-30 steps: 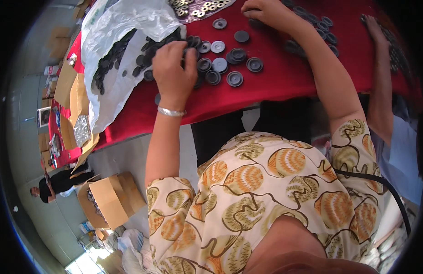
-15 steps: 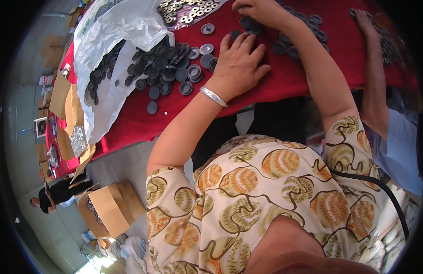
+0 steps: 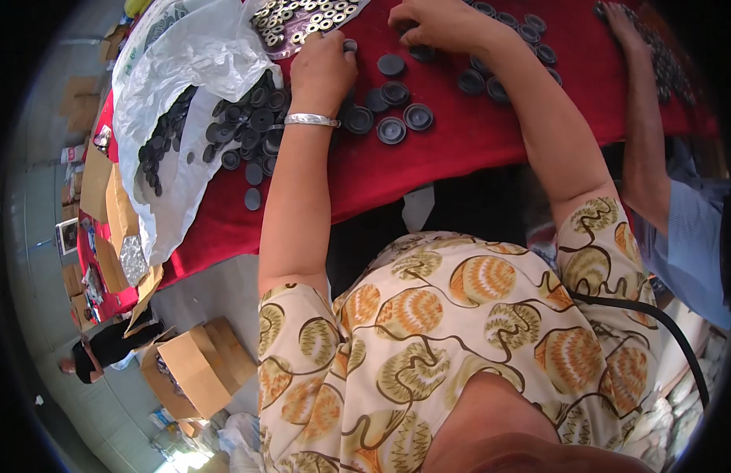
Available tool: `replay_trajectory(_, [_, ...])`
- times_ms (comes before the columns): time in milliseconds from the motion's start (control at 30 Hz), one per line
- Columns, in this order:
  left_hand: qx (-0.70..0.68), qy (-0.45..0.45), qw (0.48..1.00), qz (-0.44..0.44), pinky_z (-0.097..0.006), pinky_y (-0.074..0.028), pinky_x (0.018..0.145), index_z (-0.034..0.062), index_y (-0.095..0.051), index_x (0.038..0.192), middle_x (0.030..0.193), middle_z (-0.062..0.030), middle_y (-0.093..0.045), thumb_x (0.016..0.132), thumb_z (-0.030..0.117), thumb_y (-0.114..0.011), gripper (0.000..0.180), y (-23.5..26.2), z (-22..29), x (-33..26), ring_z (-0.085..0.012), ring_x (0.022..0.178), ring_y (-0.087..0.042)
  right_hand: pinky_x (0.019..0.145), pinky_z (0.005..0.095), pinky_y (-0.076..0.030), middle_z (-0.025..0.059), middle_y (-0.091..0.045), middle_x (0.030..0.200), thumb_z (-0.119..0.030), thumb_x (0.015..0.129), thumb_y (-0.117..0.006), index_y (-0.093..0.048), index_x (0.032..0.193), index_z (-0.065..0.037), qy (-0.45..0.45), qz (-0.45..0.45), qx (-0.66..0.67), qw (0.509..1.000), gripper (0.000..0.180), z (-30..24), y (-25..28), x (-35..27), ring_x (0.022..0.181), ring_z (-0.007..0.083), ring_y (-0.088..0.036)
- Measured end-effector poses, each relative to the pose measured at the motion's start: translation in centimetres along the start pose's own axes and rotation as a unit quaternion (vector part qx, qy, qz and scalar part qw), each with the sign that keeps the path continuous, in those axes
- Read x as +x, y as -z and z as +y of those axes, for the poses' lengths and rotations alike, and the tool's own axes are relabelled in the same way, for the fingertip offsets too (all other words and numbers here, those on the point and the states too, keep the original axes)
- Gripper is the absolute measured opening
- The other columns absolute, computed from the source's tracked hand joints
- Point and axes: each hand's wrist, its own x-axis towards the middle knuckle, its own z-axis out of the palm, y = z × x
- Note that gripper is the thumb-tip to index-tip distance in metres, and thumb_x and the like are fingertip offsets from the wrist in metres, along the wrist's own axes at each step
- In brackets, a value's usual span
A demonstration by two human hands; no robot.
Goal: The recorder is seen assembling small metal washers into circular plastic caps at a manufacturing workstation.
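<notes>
My left hand, a silver bracelet on its wrist, is closed with a dark round plastic cap showing at its thumb side. It is beside a clear bag of pale metal rings. My right hand has its fingers bent down above another dark cap; whatever the fingertips hold is hidden. Between and below the hands lie several loose caps, some hollow side up. A heap of dark caps spills from a white plastic sack on the left.
A red cloth covers the table. More caps are grouped right of my right forearm. Another person's arm reaches over dark small parts at the far right. An opened cardboard box stands on the floor, lower left.
My left hand has moved up and left from the middle caps, its spread fingers now closed around a cap. Several caps now lie in the middle. My right hand has shifted slightly left.
</notes>
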Motion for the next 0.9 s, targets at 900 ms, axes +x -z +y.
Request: replay_trajectory(900, [-0.211, -0.068, 0.975, 0.015, -0.036, -0.051, 0.065, 0.0046, -0.067, 0.09, 0.079, -0.0135, -0.066, 0.083, 0.028, -0.069, 0.024, 0.0, 2.5, -0.7, -0.0294, 0.072, -0.065, 0.079, 0.0425, -0.052, 0.0189, -0.068, 0.092, -0.023, 0.078, -0.068, -0.07, 0.094, -0.005, -0.067, 0.013, 0.024, 0.997, 0.024, -0.4, 2.4, -1.0, 0.09, 0.0345, -0.066])
